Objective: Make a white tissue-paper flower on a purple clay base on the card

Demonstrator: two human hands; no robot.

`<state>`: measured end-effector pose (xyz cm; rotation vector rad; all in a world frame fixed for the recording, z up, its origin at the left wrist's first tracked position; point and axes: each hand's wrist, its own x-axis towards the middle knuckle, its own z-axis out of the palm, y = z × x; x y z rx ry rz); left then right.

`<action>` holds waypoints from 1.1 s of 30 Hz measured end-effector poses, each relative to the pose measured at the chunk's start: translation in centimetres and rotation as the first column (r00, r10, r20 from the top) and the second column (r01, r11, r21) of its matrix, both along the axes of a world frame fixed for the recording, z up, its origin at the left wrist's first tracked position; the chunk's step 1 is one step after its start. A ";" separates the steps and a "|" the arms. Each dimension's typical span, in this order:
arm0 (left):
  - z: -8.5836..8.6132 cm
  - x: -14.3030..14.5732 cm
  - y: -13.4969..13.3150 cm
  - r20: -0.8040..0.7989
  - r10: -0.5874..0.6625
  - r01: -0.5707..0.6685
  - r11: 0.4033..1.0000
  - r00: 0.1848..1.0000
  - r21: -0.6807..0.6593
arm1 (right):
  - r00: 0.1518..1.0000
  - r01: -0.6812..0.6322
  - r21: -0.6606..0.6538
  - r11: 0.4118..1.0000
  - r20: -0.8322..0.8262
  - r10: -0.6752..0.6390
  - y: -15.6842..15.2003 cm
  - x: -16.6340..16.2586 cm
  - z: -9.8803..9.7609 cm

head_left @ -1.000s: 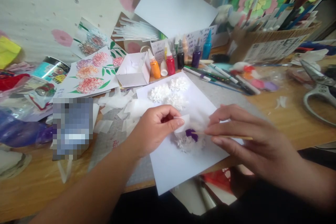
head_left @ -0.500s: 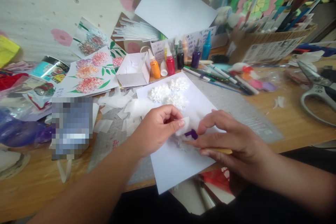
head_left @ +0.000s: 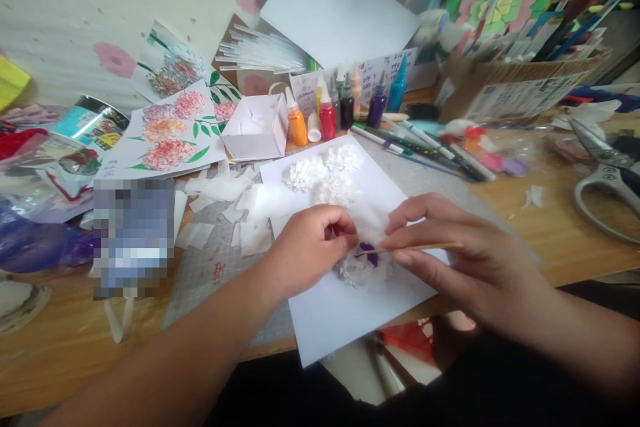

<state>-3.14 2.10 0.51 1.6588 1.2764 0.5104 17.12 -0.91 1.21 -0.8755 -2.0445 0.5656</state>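
Note:
A white sheet of paper [head_left: 345, 310] lies in front of me with three white tissue flowers [head_left: 320, 177] near its far end. A fourth tissue cluster [head_left: 356, 270] with a purple patch sits between my hands. My left hand [head_left: 310, 250] is closed in a pinch just left of that cluster; what it holds is hidden. My right hand [head_left: 465, 260] is closed on a thin wooden stick [head_left: 425, 247], whose tip points at the purple patch.
Small colour bottles [head_left: 340, 110] stand behind the sheet beside a white paper box [head_left: 255, 130]. Pens [head_left: 415, 143] lie to the right, scissors [head_left: 603, 177] at far right. Painted flower cards [head_left: 170, 133] and loose tissue squares [head_left: 220, 203] lie left. A cardboard box [head_left: 520, 90] holds craft supplies.
The white tissue piece seen in my left fingers is no longer visible; the left hand has closed tighter. My right hand has turned so the stick lies level, tip at the purple patch.

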 end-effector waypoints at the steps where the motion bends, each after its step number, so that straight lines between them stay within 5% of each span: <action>1: 0.1 -0.1 0.0 0.030 0.000 0.001 1.000 1.000 -0.012 | 1.000 0.008 0.008 1.000 -0.014 -0.008 0.0 0.0 0.0; 7: 0.6 -0.7 0.0 0.269 -0.060 0.101 0.985 0.961 -0.142 | 0.992 0.018 -0.086 0.996 -0.125 -0.028 -0.2 0.5 0.6; 16: 0.6 0.0 0.3 -0.010 -0.114 0.114 0.993 0.993 -0.035 | 0.995 0.031 -0.095 0.995 -0.087 -0.039 0.1 0.1 -0.1; 25: 0.2 -0.6 0.3 0.158 -0.026 0.034 0.998 0.987 -0.051 | 0.996 0.036 -0.062 0.997 -0.079 -0.040 0.0 0.2 -0.2; 33: 0.3 -1.3 0.6 0.344 0.023 0.048 0.979 0.939 -0.196 | 0.989 0.023 -0.107 0.994 -0.141 -0.038 -0.2 0.4 0.7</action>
